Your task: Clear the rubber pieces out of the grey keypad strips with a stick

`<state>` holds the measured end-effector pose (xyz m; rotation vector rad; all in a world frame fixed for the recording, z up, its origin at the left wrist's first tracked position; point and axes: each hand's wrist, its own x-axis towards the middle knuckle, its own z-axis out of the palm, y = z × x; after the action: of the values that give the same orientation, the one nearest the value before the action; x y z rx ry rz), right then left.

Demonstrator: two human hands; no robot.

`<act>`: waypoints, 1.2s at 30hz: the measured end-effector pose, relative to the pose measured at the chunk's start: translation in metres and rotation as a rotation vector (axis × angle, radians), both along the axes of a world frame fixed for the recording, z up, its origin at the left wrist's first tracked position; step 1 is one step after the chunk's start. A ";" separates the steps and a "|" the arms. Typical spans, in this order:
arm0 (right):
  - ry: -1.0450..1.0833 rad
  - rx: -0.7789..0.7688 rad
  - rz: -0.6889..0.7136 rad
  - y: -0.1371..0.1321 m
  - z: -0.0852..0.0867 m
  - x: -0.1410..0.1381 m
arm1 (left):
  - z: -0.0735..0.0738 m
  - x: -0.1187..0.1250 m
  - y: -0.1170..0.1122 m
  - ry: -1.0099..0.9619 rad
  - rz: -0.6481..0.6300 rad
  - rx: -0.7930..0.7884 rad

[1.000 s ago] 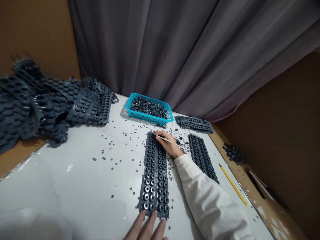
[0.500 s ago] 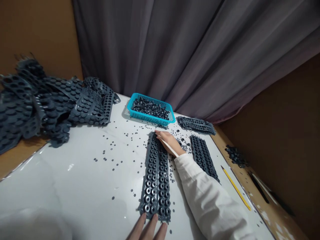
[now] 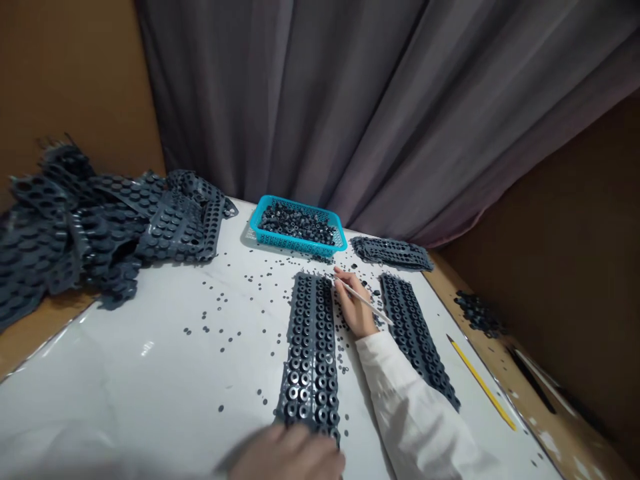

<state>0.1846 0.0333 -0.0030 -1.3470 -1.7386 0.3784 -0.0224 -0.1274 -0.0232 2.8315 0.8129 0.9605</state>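
A dark rubber sheet with rows of ring-shaped parts (image 3: 310, 353) lies lengthwise on the white tabletop in front of me. My right hand (image 3: 353, 307) is closed on a thin white stick (image 3: 367, 304) beside the sheet's far right corner. The stick slants across the fingers, its tip close to the top rings. At the near end, my left hand (image 3: 290, 455) is over the sheet, smeared by motion, so its grip cannot be made out. Small dark discs (image 3: 206, 328) are scattered around the sheet.
Behind stands a turquoise basket (image 3: 300, 247) full of small dark parts. A heap of dark rubber sheets (image 3: 110, 220) fills the left. On the right are another ringed sheet (image 3: 417, 333), a folded bundle (image 3: 393, 253), a yellow pencil (image 3: 483, 383) and a dark pile (image 3: 477, 312).
My right hand has moved right, off the sheet's far end, with the stick turned more to the right. My left hand has come further into view over the near end.
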 end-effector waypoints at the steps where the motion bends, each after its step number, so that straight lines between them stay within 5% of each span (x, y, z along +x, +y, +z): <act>1: 0.044 -0.017 0.007 -0.002 -0.003 -0.002 | 0.014 -0.003 0.026 -0.055 -0.019 -0.150; 3: 0.142 -0.054 0.026 -0.002 -0.005 -0.006 | 0.037 -0.007 0.087 -0.177 0.159 -0.443; 5: 0.224 -0.086 0.048 0.002 -0.003 -0.012 | 0.048 -0.009 0.150 -0.206 0.270 -0.478; 8: 0.291 -0.104 0.072 0.010 0.002 -0.022 | 0.043 -0.010 0.217 -0.200 0.302 -0.497; 10: 0.334 -0.107 0.081 0.017 0.003 -0.027 | 0.032 -0.010 0.237 -0.179 0.271 -0.498; 15: 0.429 -0.137 0.114 0.028 -0.005 -0.030 | 0.015 -0.007 0.238 -0.121 0.182 -0.524; 24: 0.431 -0.209 0.198 0.024 -0.004 -0.026 | 0.016 0.000 0.237 -0.250 0.115 -0.690; 36: 0.555 -0.128 0.204 0.013 -0.003 -0.022 | 0.018 0.010 0.225 -0.619 -0.068 -1.304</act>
<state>0.1627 0.0465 -0.0064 -1.0210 -1.3965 0.8991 -0.0123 0.0978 -0.0050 1.3497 0.7900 0.7602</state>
